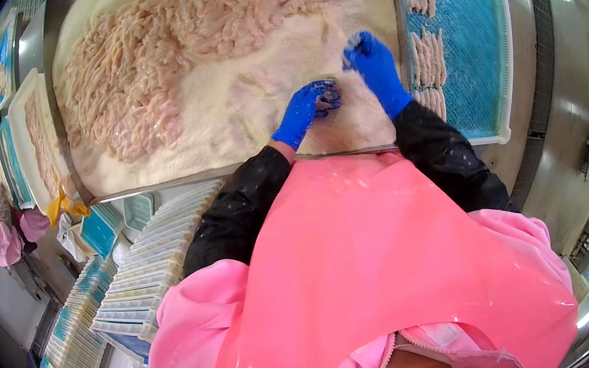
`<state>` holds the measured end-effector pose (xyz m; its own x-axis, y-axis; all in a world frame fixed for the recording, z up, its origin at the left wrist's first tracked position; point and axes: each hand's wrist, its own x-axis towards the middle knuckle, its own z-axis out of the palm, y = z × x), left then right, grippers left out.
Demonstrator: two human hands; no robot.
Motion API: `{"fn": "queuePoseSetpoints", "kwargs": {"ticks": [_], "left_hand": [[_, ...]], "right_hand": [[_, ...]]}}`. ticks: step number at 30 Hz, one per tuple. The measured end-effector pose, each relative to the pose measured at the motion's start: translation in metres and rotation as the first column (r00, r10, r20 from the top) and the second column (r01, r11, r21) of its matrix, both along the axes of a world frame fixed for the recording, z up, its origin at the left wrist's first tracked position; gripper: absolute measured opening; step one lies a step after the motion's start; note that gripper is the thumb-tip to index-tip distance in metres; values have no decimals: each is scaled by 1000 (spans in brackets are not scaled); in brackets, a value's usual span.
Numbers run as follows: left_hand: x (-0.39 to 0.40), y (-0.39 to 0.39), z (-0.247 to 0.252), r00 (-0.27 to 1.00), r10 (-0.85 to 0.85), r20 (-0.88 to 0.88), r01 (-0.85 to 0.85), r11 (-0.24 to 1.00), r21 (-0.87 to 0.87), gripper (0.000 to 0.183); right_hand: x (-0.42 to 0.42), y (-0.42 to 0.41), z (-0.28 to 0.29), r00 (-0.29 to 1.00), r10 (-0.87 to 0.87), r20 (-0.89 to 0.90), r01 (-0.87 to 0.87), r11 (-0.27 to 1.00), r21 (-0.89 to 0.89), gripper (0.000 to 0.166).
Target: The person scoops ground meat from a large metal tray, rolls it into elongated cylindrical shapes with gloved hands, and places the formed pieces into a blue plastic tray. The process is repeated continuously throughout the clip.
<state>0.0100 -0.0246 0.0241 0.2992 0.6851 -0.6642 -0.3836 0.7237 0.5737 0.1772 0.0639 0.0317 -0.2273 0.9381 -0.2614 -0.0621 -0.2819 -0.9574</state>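
Observation:
A metal-edged trough holds pale breading crumbs point(257, 91), with a large heap of raw meat strips point(129, 89) at its left and far side. My left hand point(311, 106), in a blue glove coated with crumbs, rests low over the crumbs with curled fingers; whether it holds anything is hidden. Farther right and slightly higher, my right hand point(373, 64), also gloved in blue, is bent at the fingers near the trough's right side; its grip is unclear. To its right, coated meat strips point(427, 56) lie in rows along the left side of a tray with a blue mesh bottom point(473, 51).
Stacked white trays point(161, 251) stand below the trough at the left, beside another stack with blue parts point(77, 328). A white tray with meat point(41, 143) lies beyond the trough's left wall. People in pink point(1, 239) are at the far left. Floor grating runs at the right.

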Motion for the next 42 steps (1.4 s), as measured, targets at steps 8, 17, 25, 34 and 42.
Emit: {"fn": "queuePoseSetpoints", "kwargs": {"ticks": [8, 17, 25, 34, 42], "left_hand": [[-1, 30, -15, 423, 587, -690, 320, 616, 720, 32], [72, 59, -16, 769, 609, 196, -574, 792, -209, 40], [71, 13, -24, 672, 530, 517, -473, 844, -252, 48], [62, 4, -7, 676, 427, 600, -281, 903, -326, 63], [22, 19, -25, 989, 147, 30, -139, 971, -192, 71]], "right_hand": [[40, -50, 32, 605, 111, 789, -363, 920, 149, 27], [2, -39, -33, 958, -12, 287, -96, 929, 357, 50], [-23, -60, 19, 917, -130, 377, -37, 913, 407, 53], [33, -68, -21, 763, 72, 642, -198, 972, 126, 37], [123, -34, 65, 984, -41, -173, -21, 939, -343, 29]]}}
